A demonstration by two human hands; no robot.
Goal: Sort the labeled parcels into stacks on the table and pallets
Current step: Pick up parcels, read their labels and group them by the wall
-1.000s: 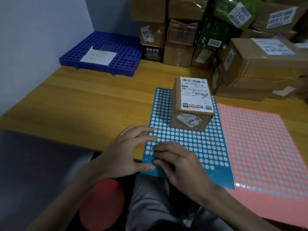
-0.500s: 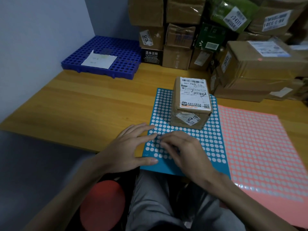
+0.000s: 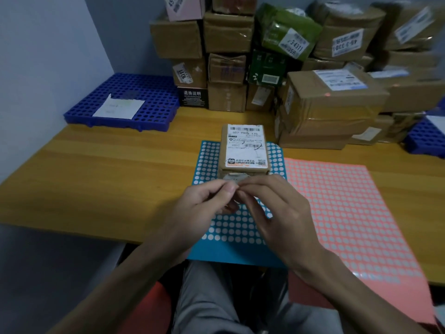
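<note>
The small taped parcel [image 3: 243, 150] sits on the blue sticker sheet [image 3: 231, 227] near the desk's front edge; it looks light and rigid, best gripped by its sides. Left hand [image 3: 204, 208] and right hand [image 3: 277, 213] meet fingertip to fingertip, apparently pinching a sticker too small to confirm
</note>
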